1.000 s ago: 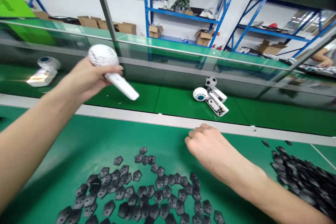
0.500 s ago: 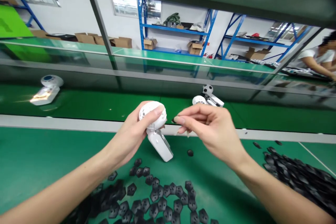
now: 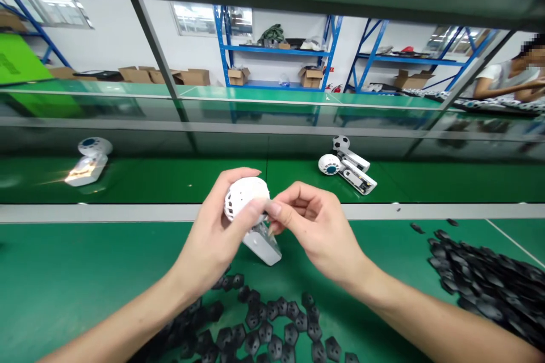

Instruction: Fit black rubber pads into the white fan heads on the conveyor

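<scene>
My left hand (image 3: 219, 227) is closed round the white ball-shaped head (image 3: 244, 191) of a device, its thumb lying across the front. The ball has small slots and holes, and a white rectangular body (image 3: 264, 247) slants down from it. My right hand (image 3: 309, 224) pinches a small black piece against the ball's lower right side; the fingertips mostly hide it. Below the hands, many black pentagon pieces (image 3: 275, 346) are scattered on the green table (image 3: 378, 295).
A dense heap of black pieces (image 3: 489, 283) lies on the right. Beyond the pale rail (image 3: 140, 213) are two similar devices (image 3: 357, 176) at right and another device (image 3: 87, 167) at left. A co-worker (image 3: 506, 79) is at the far right, near blue shelves (image 3: 276, 50).
My right hand has moved left with the black piece, from beside the ball to touching it. My left hand has turned the ball slightly. The camera view has shifted a little.
</scene>
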A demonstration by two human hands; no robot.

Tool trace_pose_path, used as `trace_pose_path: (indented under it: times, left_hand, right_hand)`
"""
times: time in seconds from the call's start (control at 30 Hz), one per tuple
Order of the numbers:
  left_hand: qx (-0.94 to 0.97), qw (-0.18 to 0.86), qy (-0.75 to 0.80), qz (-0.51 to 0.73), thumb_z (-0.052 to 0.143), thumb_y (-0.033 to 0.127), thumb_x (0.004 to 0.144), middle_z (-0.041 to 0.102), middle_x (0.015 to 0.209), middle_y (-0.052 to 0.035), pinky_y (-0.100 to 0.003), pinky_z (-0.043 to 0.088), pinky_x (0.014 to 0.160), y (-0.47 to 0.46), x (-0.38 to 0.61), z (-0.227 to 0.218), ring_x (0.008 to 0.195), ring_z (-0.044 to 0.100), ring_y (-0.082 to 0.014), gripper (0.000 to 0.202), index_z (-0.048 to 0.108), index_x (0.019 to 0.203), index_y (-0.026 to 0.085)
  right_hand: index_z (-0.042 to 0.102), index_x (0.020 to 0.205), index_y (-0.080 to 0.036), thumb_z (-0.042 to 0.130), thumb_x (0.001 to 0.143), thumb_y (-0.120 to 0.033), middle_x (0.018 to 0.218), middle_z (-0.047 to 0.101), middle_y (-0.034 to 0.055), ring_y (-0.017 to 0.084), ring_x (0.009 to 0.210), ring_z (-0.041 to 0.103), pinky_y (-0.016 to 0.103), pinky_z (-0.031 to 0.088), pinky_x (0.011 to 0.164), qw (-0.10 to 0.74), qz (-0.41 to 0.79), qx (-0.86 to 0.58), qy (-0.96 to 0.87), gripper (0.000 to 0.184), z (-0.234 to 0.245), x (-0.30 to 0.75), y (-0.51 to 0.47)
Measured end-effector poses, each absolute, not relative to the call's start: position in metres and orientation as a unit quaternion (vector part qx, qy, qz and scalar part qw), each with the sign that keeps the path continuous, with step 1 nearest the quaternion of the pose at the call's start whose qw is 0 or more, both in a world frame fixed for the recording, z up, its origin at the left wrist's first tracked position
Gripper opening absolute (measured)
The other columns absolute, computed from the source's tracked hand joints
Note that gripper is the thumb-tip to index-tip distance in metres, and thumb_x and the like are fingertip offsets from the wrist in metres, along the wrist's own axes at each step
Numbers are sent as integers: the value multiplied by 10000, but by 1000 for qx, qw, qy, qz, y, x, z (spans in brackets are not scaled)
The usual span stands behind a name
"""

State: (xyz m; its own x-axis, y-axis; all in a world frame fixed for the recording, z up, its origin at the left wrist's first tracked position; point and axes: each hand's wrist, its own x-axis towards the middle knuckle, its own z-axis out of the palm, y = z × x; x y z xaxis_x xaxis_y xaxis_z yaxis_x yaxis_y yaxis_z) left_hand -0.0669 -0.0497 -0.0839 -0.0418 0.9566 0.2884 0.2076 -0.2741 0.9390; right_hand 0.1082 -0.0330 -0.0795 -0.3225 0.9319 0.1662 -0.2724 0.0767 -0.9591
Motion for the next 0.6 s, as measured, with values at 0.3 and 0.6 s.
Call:
trace_pose_path:
  times: [0.3, 0.6]
  left_hand:
    - [593, 270, 483, 585, 847, 423, 833, 733, 952, -39, -252, 566, 634, -38, -68, -93, 752, 688, -172, 344, 679, 1044, 209]
    - [539, 395, 451, 591, 904, 449, 812, 715, 998, -45, -306, 603, 599, -27, -78, -100, 681, 695, -182, 501, 661, 1194, 233]
  right_hand:
    - [810, 1058, -176, 724, 990, -349, 925, 834, 54, 170, 813, 798, 267, 642, 789, 410, 584, -281, -642, 205, -59, 134, -17]
    - [832, 837, -221, 784, 901, -259, 762, 802, 21, 215, 702, 735, 298, 430, 597, -40, 262, -489, -831, 89, -53, 179, 8]
